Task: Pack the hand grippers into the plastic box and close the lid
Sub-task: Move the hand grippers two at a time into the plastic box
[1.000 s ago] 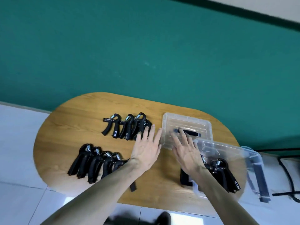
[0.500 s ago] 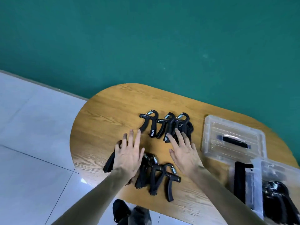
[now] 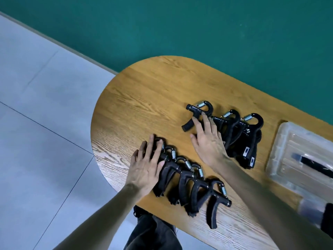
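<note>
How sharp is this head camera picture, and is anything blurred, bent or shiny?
Head view: the near row of hand grippers and both hands, left and right, are fairly sharp; the clear lid at the right edge is smeared by motion blur; the wide lens bends the table edge and the floor lines; soft light, only small glints on the metal springs.

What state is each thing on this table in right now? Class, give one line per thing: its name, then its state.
Near row of hand grippers: unpacked, lying on the table.
Far row of hand grippers: unpacked, overlapping.
Lid: off, flat on the table.
Plastic box: only a blurred corner shows.
Left hand: fingers straight, resting on the near row.
Right hand: fingers straight, touching the far row.
</note>
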